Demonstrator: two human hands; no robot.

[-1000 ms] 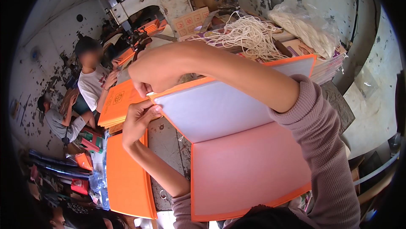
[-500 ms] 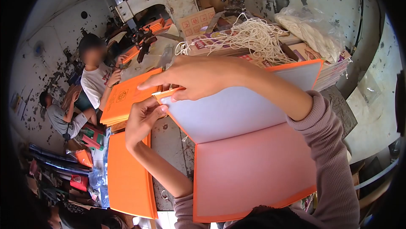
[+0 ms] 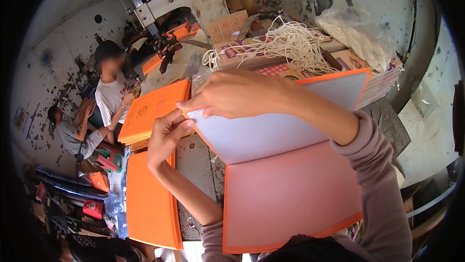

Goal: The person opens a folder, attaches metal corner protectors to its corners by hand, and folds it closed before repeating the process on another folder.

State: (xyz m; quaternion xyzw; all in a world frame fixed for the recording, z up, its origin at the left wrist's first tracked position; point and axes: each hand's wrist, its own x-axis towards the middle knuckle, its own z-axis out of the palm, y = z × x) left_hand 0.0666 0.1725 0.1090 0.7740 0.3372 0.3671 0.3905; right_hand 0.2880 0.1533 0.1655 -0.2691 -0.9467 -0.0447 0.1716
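Note:
An orange folder (image 3: pixel 293 189) lies open in front of me, its upper cover raised and its inside faced with pale sheets. At the upper cover's left corner, my left hand (image 3: pixel 167 138) pinches the edge between thumb and fingers. My right hand (image 3: pixel 237 92) reaches across the top and grips the same corner, thumb on the pale inner side and fingers behind, partly hidden. Just beyond the hands sits a stack of printed orange folders (image 3: pixel 150 112). Left of my forearm is another orange stack (image 3: pixel 151 199).
White cord (image 3: pixel 300 44) lies tangled on piled printed cardboard (image 3: pixel 242 58), beside a plastic bag (image 3: pixel 358 34). A large machine (image 3: pixel 193 0) stands behind. At the left, a co-worker (image 3: pixel 111 87) stands and another person (image 3: pixel 72 126) sits. A metal ring (image 3: pixel 190 222) lies on the worktable (image 3: pixel 193 179).
My right index finger has drawn back from the orange stack to the folder's corner. My left hand keeps its pinch. The co-worker's hands have lowered, away from the orange piece on the table.

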